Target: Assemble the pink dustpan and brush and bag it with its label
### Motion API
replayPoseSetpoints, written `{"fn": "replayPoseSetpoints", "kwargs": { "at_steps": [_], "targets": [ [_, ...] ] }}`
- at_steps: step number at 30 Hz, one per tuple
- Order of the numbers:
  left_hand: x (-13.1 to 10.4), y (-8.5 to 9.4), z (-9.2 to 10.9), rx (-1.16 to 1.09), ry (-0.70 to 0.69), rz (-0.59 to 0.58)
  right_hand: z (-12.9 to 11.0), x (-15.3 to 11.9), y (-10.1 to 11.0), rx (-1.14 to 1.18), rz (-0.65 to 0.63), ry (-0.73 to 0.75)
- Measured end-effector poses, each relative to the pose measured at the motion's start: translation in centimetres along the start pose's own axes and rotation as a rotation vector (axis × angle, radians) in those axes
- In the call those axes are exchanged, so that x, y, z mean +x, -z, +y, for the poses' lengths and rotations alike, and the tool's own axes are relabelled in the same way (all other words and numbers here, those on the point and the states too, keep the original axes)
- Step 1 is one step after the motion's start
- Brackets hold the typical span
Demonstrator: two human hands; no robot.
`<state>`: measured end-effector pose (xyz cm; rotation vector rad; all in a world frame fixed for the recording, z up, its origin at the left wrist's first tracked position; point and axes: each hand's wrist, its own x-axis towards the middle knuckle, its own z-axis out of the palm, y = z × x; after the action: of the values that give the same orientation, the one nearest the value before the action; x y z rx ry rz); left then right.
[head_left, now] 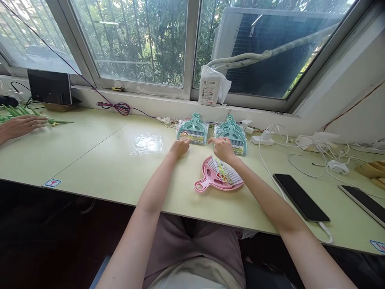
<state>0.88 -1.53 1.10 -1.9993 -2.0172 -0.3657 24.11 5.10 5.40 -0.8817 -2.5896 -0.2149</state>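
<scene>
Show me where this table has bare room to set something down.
The pale green tabletop is bare between another person's hand and the flat clear plastic wrapping, and in front of it up to the left forearm. It's crowded rightward with white cables and black-screened phones, and behind the pink plastic dustpan, with teal dustpans.

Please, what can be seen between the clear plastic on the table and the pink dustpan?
In the head view, the left forearm crosses between the clear plastic and the pink dustpan.
</scene>
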Motion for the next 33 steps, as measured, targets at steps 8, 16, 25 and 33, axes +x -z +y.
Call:
{"fn": "replayPoseSetpoints", "kwargs": {
  "at_steps": [8,16,25,33],
  "targets": [
    [-0.1,0.1,-0.2,-0.002,0.006,-0.006,3.6,-6.3,-0.9,0.384,-0.151,-0.275],
    [-1.6,2.1,3.4,-0.237,0.024,0.003,3.4,-8.4,-0.2,0.534,-0.285,-0.309],
    [-2.9,6.8,6.7,-0.536,-0.086,-0.667,2.8,-8.2,-0.4,0.491,-0.316,-0.349],
    [-2.9,7.2,5.8,-0.632,-0.145,-0.747,5.6,-8.0,-0.8,0.542,-0.311,-0.335]
  ]
}}
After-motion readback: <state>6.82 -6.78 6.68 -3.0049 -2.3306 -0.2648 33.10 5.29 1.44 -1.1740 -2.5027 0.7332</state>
